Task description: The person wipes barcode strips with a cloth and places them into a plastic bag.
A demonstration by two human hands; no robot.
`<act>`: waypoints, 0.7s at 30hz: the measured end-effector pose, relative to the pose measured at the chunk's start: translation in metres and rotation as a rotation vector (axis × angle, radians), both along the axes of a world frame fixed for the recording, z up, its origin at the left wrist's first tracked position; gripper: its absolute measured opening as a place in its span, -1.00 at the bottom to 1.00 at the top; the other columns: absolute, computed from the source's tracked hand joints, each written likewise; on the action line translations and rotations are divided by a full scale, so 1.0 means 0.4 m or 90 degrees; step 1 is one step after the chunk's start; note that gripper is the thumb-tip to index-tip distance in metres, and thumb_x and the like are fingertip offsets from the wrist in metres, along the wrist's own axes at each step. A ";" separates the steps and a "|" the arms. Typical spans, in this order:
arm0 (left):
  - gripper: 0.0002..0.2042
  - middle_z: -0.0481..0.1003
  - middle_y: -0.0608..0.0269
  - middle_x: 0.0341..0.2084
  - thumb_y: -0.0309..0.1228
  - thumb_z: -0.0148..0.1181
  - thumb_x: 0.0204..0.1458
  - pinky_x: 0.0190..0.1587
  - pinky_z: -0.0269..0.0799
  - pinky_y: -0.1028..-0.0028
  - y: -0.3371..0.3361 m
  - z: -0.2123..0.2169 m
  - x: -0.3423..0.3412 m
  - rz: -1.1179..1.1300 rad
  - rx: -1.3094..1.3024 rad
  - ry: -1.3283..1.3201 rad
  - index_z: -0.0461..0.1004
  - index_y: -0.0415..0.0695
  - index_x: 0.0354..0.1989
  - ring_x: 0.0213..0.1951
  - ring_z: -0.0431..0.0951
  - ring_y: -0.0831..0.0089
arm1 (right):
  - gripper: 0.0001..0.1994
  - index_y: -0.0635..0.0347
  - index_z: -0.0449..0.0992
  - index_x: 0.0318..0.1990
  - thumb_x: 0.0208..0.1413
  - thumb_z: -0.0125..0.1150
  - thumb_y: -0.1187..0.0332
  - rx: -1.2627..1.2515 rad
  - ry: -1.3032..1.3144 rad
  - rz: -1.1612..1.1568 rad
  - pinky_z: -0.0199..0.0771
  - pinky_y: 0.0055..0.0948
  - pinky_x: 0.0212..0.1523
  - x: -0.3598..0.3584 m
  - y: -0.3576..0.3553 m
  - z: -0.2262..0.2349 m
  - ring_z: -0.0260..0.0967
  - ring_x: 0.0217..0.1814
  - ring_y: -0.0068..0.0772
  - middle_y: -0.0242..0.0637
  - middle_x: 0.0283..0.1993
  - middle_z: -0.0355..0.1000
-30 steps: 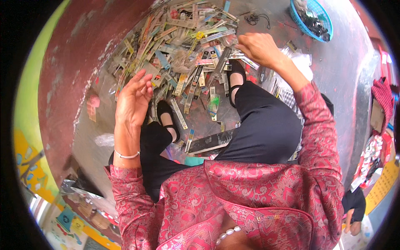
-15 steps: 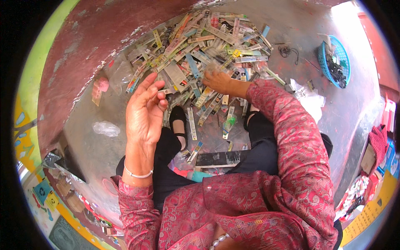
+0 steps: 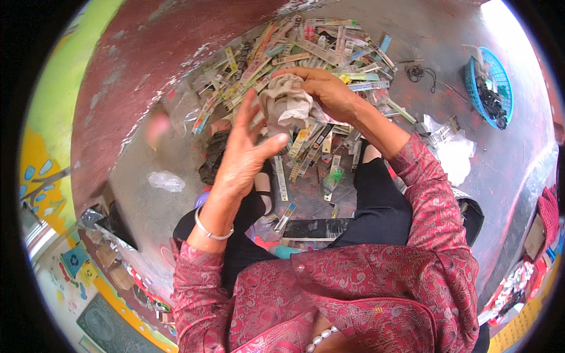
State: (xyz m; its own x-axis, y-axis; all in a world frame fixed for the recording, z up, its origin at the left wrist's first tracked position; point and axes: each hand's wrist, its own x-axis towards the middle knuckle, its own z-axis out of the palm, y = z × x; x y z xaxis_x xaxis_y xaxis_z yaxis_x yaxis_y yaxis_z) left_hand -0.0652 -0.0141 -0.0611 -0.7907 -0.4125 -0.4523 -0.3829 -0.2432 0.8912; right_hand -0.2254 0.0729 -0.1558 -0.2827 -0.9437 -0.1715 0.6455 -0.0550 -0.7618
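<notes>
My right hand (image 3: 326,91) is closed on a crumpled whitish cloth (image 3: 287,105), held above a heap of flat, colourful strip-shaped packages (image 3: 306,50) on the floor. My left hand (image 3: 244,156) is raised beside it, fingers spread and palm turned toward the cloth, its thumb tip close to the cloth's lower edge; it holds nothing. A thin bangle sits on the left wrist. Both arms wear red patterned sleeves, and my legs in black trousers stretch toward the heap.
A blue plastic basket (image 3: 491,88) with dark items stands at the far right. Clear plastic bags (image 3: 453,147) lie beside my right leg, another (image 3: 166,180) on the left. A dark flat tray (image 3: 318,228) rests between my legs. A dark red wall (image 3: 147,53) curves behind the heap.
My right hand has lifted off the heap holding the whitish cloth and come toward the left hand. The left hand has stayed raised and open, shifting right.
</notes>
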 end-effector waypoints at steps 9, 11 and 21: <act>-0.85 0.41 0.35 -0.55 -0.50 -0.01 0.04 -0.48 0.25 0.65 -0.031 -0.061 0.004 0.165 0.061 -0.073 0.38 -0.30 -0.26 -0.53 0.35 0.66 | -0.74 0.29 0.47 -0.40 0.09 -0.05 0.27 0.162 -0.035 0.011 0.05 -0.59 -0.80 -0.008 0.033 -0.009 0.17 -0.74 -0.62 -0.31 -0.58 0.38; -0.86 0.37 0.37 -0.61 -0.42 -0.04 0.06 -0.55 0.22 0.65 -0.016 -0.045 -0.017 0.209 0.085 -0.072 0.38 -0.25 -0.38 -0.60 0.31 0.65 | -0.81 0.24 0.45 -0.36 0.06 -0.04 0.32 0.162 -0.097 0.033 0.03 -0.64 -0.83 -0.025 0.037 -0.039 0.15 -0.77 -0.64 -0.35 -0.57 0.37; -0.66 0.44 0.29 -0.35 -0.10 0.09 0.00 -0.41 0.40 0.57 0.017 0.004 -0.048 0.266 0.175 -0.076 0.37 -0.15 -0.26 -0.37 0.45 0.58 | -0.65 0.20 0.40 -0.15 0.11 -0.02 0.09 -0.123 -0.492 0.104 0.48 -0.47 -0.17 -0.021 0.040 -0.038 0.43 -0.22 -0.42 -0.25 -0.17 0.43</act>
State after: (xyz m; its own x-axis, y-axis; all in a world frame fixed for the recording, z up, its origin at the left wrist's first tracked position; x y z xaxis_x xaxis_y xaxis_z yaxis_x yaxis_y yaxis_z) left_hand -0.0845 -0.0073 -0.0593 -0.5200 -0.5348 -0.6660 -0.2987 -0.6166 0.7284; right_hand -0.2339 0.0891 -0.1711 -0.0075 -0.9957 -0.0923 0.9964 0.0003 -0.0848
